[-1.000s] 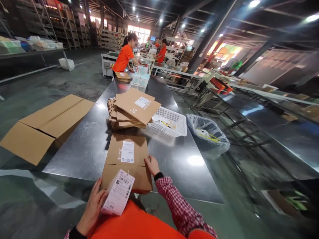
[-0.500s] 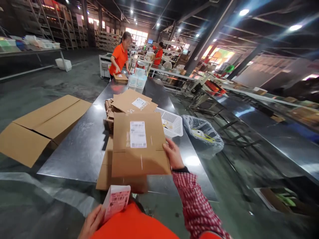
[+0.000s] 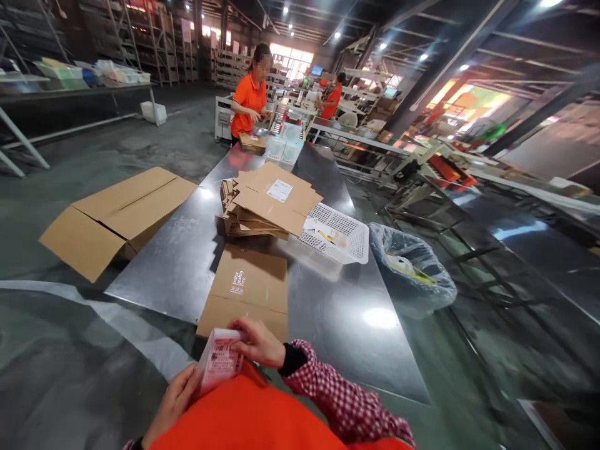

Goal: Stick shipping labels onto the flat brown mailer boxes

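warehouse racks [image 3: 157, 44] fill the upper left, shiny worktop [image 3: 337, 350] up the middle! down at lower centre, the labels [image 3: 219, 369]: left hand [image 3: 175, 394] clasping their left side, right hand [image 3: 260, 344] apparently pinching the upper right edge. danger? a hasty tug could crease one or bring two stuck together. half a second ago that right hand was up near mid-frame; now it's on the labels, and the flat box [image 3: 255, 287] lies uncovered.
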A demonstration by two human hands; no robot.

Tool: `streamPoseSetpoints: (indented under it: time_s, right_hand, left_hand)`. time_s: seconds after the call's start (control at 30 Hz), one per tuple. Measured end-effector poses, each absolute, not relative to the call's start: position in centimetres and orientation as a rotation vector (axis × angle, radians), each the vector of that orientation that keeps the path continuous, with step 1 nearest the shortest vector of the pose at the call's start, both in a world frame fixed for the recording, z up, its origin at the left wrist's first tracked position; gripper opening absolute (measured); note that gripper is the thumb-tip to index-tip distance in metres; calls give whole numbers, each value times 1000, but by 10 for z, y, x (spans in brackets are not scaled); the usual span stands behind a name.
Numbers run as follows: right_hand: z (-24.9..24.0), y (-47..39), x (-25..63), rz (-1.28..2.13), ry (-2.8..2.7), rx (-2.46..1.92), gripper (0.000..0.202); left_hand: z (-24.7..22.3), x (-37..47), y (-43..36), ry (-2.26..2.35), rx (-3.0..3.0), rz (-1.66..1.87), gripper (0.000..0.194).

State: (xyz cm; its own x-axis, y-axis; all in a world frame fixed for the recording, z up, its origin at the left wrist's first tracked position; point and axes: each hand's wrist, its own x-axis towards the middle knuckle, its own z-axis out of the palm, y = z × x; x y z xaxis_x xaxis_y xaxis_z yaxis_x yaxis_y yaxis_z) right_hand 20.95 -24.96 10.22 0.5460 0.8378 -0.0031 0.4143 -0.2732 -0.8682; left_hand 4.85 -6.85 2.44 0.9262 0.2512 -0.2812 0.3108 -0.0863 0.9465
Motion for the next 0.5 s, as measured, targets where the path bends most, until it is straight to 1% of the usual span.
streamPoseSetpoints:
  time_s: [0.07, 0.2, 0.23, 0.37, 0.43, 0.5]
  right_hand:
    - [95, -245, 202, 567, -873, -1851, 21]
    - [104, -238, 206, 623, -830, -1763, 22]
    - [107, -236, 208, 621, -837, -1762, 21]
    - [104, -233, 207, 527, -767, -1782, 22]
    - [94, -231, 201, 478, -652, -1770, 24]
    - [83, -227, 195, 479, -514, -1695, 27]
  left_hand:
    - [38, 53, -59, 445, 1704, -49, 53]
    - [65, 78, -46, 375, 1793, 137, 67]
    - [70, 86, -46, 337, 1775, 141, 65]
    - [79, 114, -57, 317, 1712, 140, 40]
    - [78, 121, -62, 356, 1774, 202, 35]
    - [75, 125, -66, 382, 1858, 264, 37]
